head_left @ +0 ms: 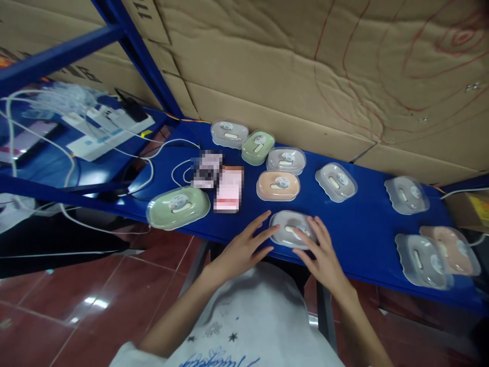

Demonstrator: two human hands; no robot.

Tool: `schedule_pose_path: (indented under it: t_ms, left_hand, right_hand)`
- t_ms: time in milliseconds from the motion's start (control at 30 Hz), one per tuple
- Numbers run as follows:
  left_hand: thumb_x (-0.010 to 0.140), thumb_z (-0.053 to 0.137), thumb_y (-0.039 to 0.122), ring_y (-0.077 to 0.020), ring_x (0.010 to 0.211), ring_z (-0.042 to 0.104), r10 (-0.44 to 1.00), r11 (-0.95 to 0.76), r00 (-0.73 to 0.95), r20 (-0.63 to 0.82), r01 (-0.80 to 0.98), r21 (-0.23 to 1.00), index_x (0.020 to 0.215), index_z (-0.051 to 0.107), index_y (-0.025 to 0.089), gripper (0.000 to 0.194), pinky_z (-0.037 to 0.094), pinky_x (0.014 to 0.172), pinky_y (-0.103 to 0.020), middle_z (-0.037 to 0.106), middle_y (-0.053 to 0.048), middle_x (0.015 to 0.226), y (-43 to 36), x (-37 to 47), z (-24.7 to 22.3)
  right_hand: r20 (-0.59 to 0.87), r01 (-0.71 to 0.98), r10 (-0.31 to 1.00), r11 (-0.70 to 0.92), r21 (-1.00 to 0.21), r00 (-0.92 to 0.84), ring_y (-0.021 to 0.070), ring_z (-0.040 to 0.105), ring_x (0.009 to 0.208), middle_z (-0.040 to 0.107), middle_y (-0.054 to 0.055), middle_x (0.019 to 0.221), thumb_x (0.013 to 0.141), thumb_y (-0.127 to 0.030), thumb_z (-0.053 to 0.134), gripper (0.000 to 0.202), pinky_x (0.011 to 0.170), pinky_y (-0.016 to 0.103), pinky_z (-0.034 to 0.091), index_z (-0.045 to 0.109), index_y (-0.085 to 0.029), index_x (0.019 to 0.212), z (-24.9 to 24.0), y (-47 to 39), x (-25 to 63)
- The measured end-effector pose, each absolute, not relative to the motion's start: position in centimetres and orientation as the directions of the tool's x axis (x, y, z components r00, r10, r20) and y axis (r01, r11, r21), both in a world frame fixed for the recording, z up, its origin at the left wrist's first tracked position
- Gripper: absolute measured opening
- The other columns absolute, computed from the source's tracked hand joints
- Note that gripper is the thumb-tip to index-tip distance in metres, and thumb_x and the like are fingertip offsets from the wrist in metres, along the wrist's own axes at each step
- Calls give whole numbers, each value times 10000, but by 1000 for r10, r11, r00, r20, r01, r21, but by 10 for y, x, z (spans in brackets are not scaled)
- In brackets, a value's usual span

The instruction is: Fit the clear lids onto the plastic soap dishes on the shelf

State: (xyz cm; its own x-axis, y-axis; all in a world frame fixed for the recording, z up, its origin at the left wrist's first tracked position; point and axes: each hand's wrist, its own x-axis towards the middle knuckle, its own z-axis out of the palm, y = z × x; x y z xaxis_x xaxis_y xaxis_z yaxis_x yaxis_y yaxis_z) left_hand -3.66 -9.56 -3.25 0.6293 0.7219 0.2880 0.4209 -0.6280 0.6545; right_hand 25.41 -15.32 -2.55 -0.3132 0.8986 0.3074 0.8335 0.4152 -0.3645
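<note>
Right in front of me, at the near edge of the blue table, lies a grey soap box point(283, 237) with a clear lid, a round sticker and a small white strip on top. My left hand point(250, 244) is at its left side with fingers spread, fingertips at the lid's edge. Over the right part of the lid, my right hand point(319, 247) rests with its fingers apart, partly hiding the sticker. Neither hand is closed around the box. Just beyond it sits a peach soap box point(273, 191), and further right a grey one point(336, 182).
Several more lidded boxes stand on the blue table point(367, 224), including a green box point(178, 208) at the left edge and a peach box point(454, 250) at far right. Two blurred-out phones point(228, 188) lie left. A power strip point(109, 137) trails white cables. Cardboard point(267, 76) walls the back.
</note>
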Motion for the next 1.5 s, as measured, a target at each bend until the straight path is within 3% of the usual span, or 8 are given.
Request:
schedule_pose_path:
  t_ms: [200, 367, 567, 667, 867, 1067, 1167, 1500]
  left_hand:
    - [1092, 599, 264, -292, 1542, 487, 749, -622, 589, 303, 469, 627, 1593, 472, 326, 521, 551, 1212, -534, 401, -92, 1708, -89, -41, -34]
    - [1086, 598, 228, -295, 1507, 514, 727, -659, 591, 349, 459, 597, 1518, 548, 289, 439, 549, 1208, -552, 462, -111, 1656, -79, -38, -32]
    - [1090, 594, 225, -291, 1472, 537, 720, -666, 605, 342, 462, 585, 1485, 570, 264, 398, 551, 1196, -557, 479, -122, 1631, -73, -37, -32]
    - [1091, 589, 219, -294, 1464, 543, 721, -665, 602, 343, 463, 586, 1473, 574, 264, 385, 567, 1173, -560, 485, -124, 1624, -71, -40, -33]
    - [1075, 611, 194, -288, 1426, 574, 723, -668, 596, 351, 471, 576, 1449, 592, 246, 378, 591, 1135, -535, 517, -127, 1593, -66, -44, -32]
    - [1077, 610, 203, -283, 1415, 587, 721, -668, 601, 346, 470, 577, 1428, 609, 254, 355, 591, 1125, -521, 542, -117, 1582, -61, -40, -29]
    - [1075, 614, 201, -288, 1405, 591, 707, -682, 616, 348, 464, 565, 1419, 614, 248, 347, 592, 1114, -516, 550, -122, 1571, -59, -37, -28]
    - [1086, 599, 210, -286, 1398, 593, 692, -694, 631, 350, 449, 563, 1414, 613, 259, 332, 584, 1114, -527, 559, -110, 1563, -64, -38, -33]
  right_hand:
    - [409, 972, 912, 80, -221, 18, 410, 390, 1556, 378, 121, 1716, 1048, -444, 637, 589, 1200, 672, 451, 507, -367, 1617, -25, -134, 297]
    - [343, 988, 934, -56, -144, 103, 427, 372, 1547, 377, 175, 1703, 1080, -489, 539, 582, 1185, 668, 458, 517, -284, 1624, -18, -101, 304]
    - [237, 947, 971, 50, -317, 28, 367, 230, 1664, 205, 144, 1805, 1119, -496, 412, 671, 1273, 644, 367, 259, -286, 1738, -5, -62, 297]
    - [299, 931, 950, 30, -364, 86, 355, 256, 1660, 246, 170, 1792, 1116, -502, 436, 678, 1296, 628, 336, 295, -241, 1726, 2, -56, 309]
    - [535, 966, 809, -153, -209, 244, 472, 428, 1545, 436, 264, 1665, 1052, -525, 589, 675, 1222, 697, 394, 517, -159, 1614, 8, -85, 374]
    - [564, 904, 721, -409, -122, 402, 654, 392, 1475, 443, 205, 1649, 953, -521, 700, 800, 1025, 877, 366, 421, -356, 1684, -1, -165, 423]
    - [569, 846, 667, -524, -100, 481, 692, 503, 1355, 537, 254, 1574, 891, -550, 771, 866, 896, 900, 391, 454, -342, 1669, -17, -191, 428]
    - [503, 915, 782, -401, -45, 368, 504, 652, 1222, 695, 229, 1415, 1005, -550, 628, 593, 922, 709, 473, 639, -245, 1513, -13, -181, 379]
